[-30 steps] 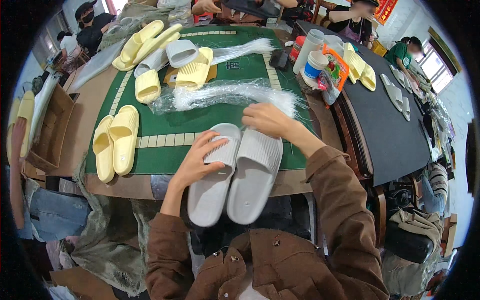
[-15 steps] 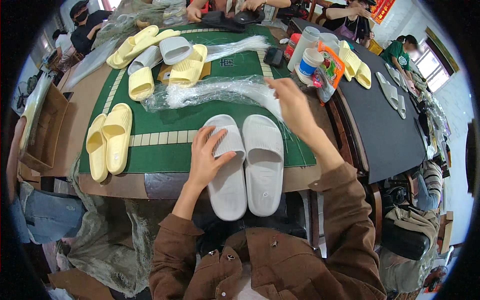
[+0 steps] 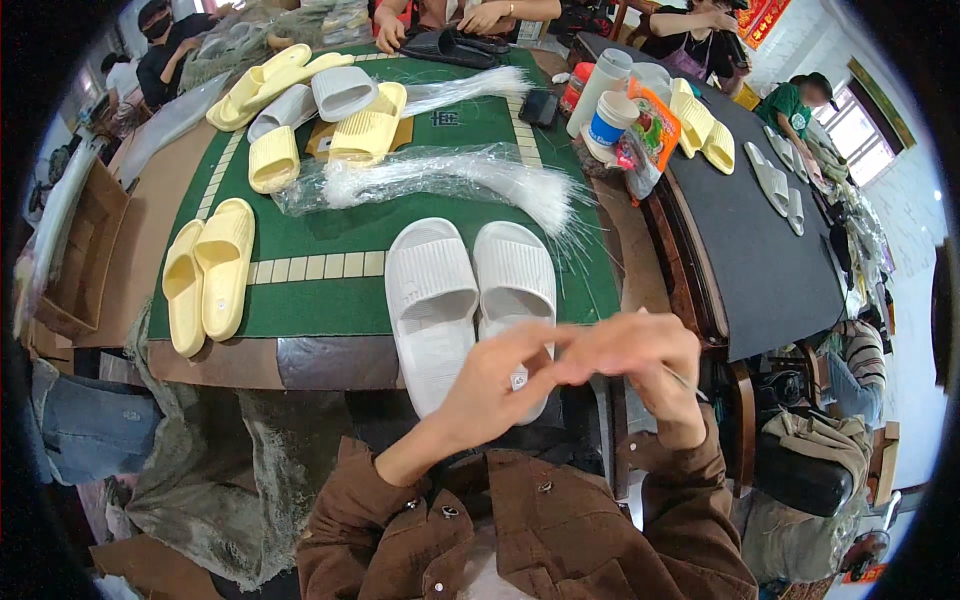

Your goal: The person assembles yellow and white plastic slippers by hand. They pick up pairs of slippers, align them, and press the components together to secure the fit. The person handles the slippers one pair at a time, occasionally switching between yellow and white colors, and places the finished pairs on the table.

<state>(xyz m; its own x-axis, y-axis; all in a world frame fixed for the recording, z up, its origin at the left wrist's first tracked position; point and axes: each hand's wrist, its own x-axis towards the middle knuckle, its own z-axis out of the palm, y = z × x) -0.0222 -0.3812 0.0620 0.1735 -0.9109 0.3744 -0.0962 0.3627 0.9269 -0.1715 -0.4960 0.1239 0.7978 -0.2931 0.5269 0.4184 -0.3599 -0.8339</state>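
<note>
A pair of light grey slide slippers leans over the table's front edge: the left slipper (image 3: 432, 262) and the right slipper (image 3: 515, 262), side by side, toes away from me. Just above the right slipper's heel end, my left hand (image 3: 490, 385) and my right hand (image 3: 650, 355) meet with fingers pinched together, blurred by motion. A thin strand-like piece (image 3: 686, 383) pokes out of the right hand; its kind is unclear. What the left fingertips pinch is hidden. Beyond the slippers lies a bundle of thin white plastic strands (image 3: 450, 183) in clear wrap.
A yellow slipper pair (image 3: 222, 262) sits on the left of the green mat (image 3: 330, 310). More yellow and grey slippers (image 3: 345, 92) lie farther back. At right stand cups (image 3: 612, 122) and an orange packet (image 3: 655, 135). Across the table, another person's hands (image 3: 485, 16) work beside black slippers (image 3: 450, 46).
My right hand has drawn back from the strand bundle toward me. My left hand has left the left slipper and moved right to meet it. The view has shifted slightly.
</note>
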